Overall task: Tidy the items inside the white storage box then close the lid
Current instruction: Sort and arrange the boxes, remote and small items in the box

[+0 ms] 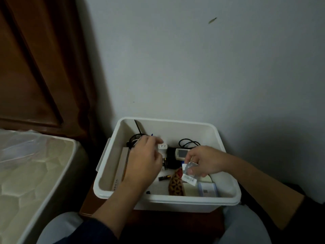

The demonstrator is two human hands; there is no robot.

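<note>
A white wall (211, 67) and a brown wooden panel (35, 67) are seen behind; a mattress (26, 173) lies at the left. The box (228, 196) is set on a low brown stand against the wall, open, with no lid in view. Its long axis runs left to right across the view, with its mouth turned upward.

The tidying step is judged to be in hand, and closing has not yet been begun. The left hand (142, 161) is reached into the left half of the box, its fingers curled near a white charger (162, 147); whether the charger is gripped cannot be told, as the fingertips are blurred. A small clear packet (189, 175) with a white label is pinched by the fingers of the right hand (205, 161), above the box's near right part.

Inside are also seen a flat tan carton (121, 168) along the left wall, black cables (189, 142) at the back, a small screened device (181, 154), a patterned brown pouch (175, 185), a blue-edged pack (207, 190) and a battery (164, 177).

Next, the packet would need to be laid flat among the near-right things, the loose pieces gathered, and the lid found.
</note>
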